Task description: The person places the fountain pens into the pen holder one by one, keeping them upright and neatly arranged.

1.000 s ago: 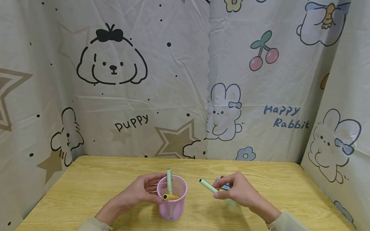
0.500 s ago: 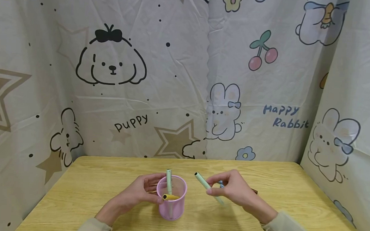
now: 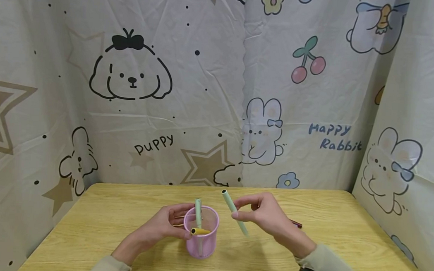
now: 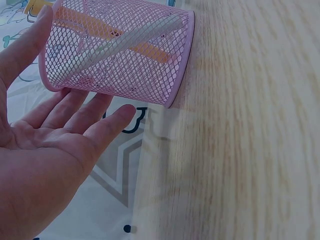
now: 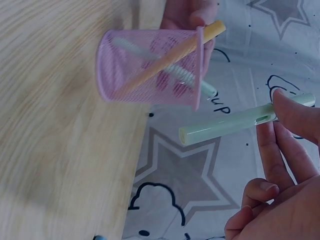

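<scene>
A pink mesh pen cup [image 3: 210, 238] stands upright on the table, with a light green pen [image 3: 198, 213] and a yellow pen [image 3: 200, 231] leaning inside it. My left hand [image 3: 168, 223] holds the cup from the left, thumb at the rim and fingers along the far side; the left wrist view shows that thumb [image 4: 31, 47] beside the rim. To the right of the cup and above the table, my right hand [image 3: 262, 215] pinches a second light green pen [image 3: 236, 213] between thumb and fingers. This pen [image 5: 220, 126] is tilted and apart from the cup.
Behind my right hand lies a dark red pen-like piece [image 3: 296, 224], mostly hidden. The wooden table [image 3: 327, 217] ends at a printed cloth [image 3: 203, 122] at the back and sides. A small blue tip [image 5: 100, 237] shows at the bottom of the right wrist view.
My right hand has moved left and slightly up with the green pen, toward the cup, and the pen has become steeper. My left hand and the cup have stayed in place.
</scene>
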A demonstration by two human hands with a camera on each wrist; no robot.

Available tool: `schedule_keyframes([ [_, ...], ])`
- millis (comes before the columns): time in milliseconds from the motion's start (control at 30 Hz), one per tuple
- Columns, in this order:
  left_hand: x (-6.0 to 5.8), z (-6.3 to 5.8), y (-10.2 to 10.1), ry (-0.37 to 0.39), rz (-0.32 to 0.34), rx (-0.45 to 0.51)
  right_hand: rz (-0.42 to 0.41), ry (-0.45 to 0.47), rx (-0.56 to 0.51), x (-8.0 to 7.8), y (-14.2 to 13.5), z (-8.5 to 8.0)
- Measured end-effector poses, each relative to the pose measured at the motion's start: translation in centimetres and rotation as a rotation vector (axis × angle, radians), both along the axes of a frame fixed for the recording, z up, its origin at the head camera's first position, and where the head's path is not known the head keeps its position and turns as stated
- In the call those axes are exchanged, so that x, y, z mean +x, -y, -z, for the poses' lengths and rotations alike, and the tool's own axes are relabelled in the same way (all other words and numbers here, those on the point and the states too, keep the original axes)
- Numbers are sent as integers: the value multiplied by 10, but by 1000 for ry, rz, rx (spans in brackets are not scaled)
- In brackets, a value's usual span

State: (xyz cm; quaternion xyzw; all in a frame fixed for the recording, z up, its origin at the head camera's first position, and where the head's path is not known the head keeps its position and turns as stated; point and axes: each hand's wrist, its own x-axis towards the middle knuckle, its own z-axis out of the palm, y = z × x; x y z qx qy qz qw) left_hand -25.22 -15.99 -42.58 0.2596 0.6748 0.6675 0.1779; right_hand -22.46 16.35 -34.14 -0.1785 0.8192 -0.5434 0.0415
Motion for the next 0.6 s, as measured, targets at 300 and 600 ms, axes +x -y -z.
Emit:
schedule_keyframes([
  [300, 0, 1, -1, 1, 4, 3, 7, -19, -48, -1, 13, -10],
  [600, -1, 1, 0, 1, 4, 2, -15, -23, -100, -4, 26, -14],
])
